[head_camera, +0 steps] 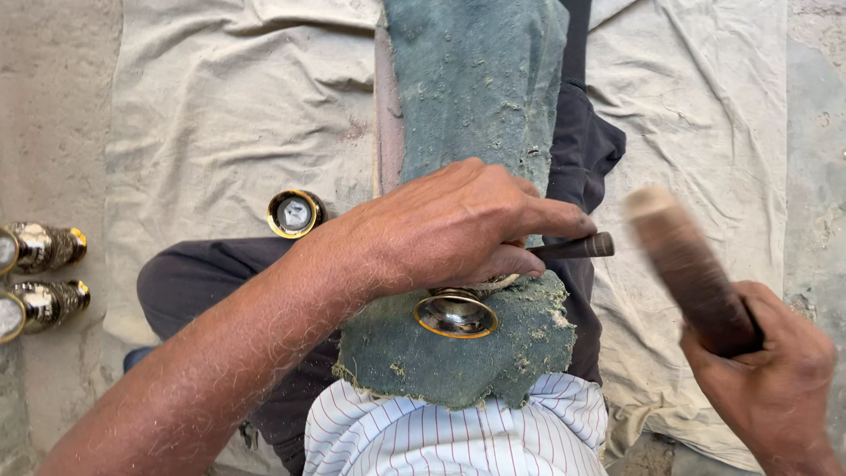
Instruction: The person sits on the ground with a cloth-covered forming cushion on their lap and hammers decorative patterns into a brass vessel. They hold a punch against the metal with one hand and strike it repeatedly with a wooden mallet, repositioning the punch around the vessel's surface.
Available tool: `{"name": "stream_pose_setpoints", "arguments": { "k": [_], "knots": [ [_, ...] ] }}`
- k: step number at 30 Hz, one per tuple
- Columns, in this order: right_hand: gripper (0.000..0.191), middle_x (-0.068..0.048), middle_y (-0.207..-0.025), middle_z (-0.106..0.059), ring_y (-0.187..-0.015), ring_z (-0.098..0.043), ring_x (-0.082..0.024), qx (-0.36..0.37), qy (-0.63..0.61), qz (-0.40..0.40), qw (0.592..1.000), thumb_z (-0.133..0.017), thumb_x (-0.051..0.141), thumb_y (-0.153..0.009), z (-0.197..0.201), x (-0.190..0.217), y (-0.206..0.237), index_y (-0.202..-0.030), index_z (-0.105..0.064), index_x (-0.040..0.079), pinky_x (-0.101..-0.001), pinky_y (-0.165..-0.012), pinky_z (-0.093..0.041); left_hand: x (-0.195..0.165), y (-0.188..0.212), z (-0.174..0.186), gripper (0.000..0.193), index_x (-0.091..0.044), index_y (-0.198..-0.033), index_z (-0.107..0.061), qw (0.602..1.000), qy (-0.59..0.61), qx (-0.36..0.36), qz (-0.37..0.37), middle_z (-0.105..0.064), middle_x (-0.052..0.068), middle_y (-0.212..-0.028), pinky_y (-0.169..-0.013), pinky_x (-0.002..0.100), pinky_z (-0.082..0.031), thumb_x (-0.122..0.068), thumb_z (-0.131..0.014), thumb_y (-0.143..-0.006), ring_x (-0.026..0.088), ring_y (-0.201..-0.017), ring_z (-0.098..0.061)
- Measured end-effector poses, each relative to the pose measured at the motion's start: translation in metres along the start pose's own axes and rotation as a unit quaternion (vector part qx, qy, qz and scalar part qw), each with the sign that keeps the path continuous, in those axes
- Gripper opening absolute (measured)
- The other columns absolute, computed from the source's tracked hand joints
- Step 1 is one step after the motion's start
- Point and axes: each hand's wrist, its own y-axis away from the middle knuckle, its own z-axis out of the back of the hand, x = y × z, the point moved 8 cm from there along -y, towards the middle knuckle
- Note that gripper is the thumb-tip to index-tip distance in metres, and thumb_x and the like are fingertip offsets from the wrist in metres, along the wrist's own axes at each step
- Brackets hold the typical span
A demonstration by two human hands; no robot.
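Observation:
My left hand is closed around a dark metal chisel, whose end sticks out to the right, and it presses down on a shiny metal cup with a gold rim. The cup lies on its side on a worn green cloth pad that runs along my lap. At the lower right, my right hand grips a brown wooden mallet, which is blurred and raised to the right of the chisel.
A pale canvas sheet covers the ground under my dark trousers. A similar gold-rimmed cup stands on the sheet left of my hand. Two more shiny cups lie at the left edge on bare concrete.

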Motion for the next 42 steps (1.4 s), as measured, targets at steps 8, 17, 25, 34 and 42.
{"name": "stream_pose_setpoints", "arguments": {
  "k": [8, 17, 25, 34, 42],
  "knots": [
    [0.027, -0.009, -0.093, -0.071, -0.083, -0.072, -0.017, -0.033, -0.039, 0.007, 0.999, -0.082, 0.002, -0.081, 0.005, 0.011, 0.001, -0.102, -0.066, 0.001, -0.0323, -0.079, -0.061, -0.004, -0.001, 0.003, 0.053, -0.019, -0.130, -0.067, 1.000, -0.015, -0.006, -0.022, -0.077, 0.011, -0.084, -0.066, 0.048, -0.055, -0.027, -0.083, -0.081, 0.033, -0.077, -0.073],
    [0.025, -0.007, -0.094, -0.069, -0.088, -0.069, -0.014, -0.047, -0.237, -0.058, 0.969, -0.074, -0.010, -0.085, -0.012, 0.001, 0.017, -0.106, -0.064, -0.001, -0.0298, -0.081, -0.059, -0.013, -0.008, 0.005, 0.049, -0.014, -0.127, -0.067, 0.999, 0.024, -0.024, -0.003, -0.079, 0.009, -0.096, -0.069, 0.042, -0.059, -0.021, -0.082, -0.081, 0.023, -0.084, -0.078],
    [0.032, -0.010, -0.090, -0.071, -0.076, -0.067, -0.017, 0.059, -0.291, -0.226, 0.928, -0.078, -0.012, -0.076, -0.093, -0.051, 0.048, -0.104, -0.066, -0.001, -0.0322, -0.068, -0.057, -0.011, -0.036, -0.019, 0.054, -0.010, -0.120, -0.071, 0.996, -0.058, 0.058, 0.016, -0.077, 0.011, -0.103, -0.079, 0.044, -0.058, -0.018, -0.085, -0.068, 0.029, -0.096, -0.075],
    [0.031, -0.008, -0.098, -0.070, -0.092, -0.070, -0.017, -0.041, -0.367, -0.114, 0.922, -0.073, -0.011, -0.082, -0.079, -0.030, 0.051, -0.109, -0.062, 0.000, -0.0330, -0.089, -0.063, -0.011, -0.042, -0.030, 0.055, -0.013, -0.124, -0.069, 0.987, -0.091, 0.126, 0.035, -0.077, 0.011, -0.105, -0.084, 0.047, -0.056, -0.020, -0.085, -0.072, 0.032, -0.101, -0.072],
    [0.029, -0.011, -0.098, -0.071, -0.091, -0.071, -0.018, 0.015, -0.281, -0.122, 0.952, -0.073, -0.009, -0.081, -0.069, -0.036, 0.034, -0.108, -0.064, 0.000, -0.0352, -0.085, -0.062, -0.012, -0.038, -0.024, 0.052, -0.010, -0.119, -0.071, 0.992, -0.081, 0.093, 0.015, -0.077, 0.011, -0.104, -0.083, 0.045, -0.057, -0.018, -0.086, -0.070, 0.030, -0.099, -0.074]
  ]
}}
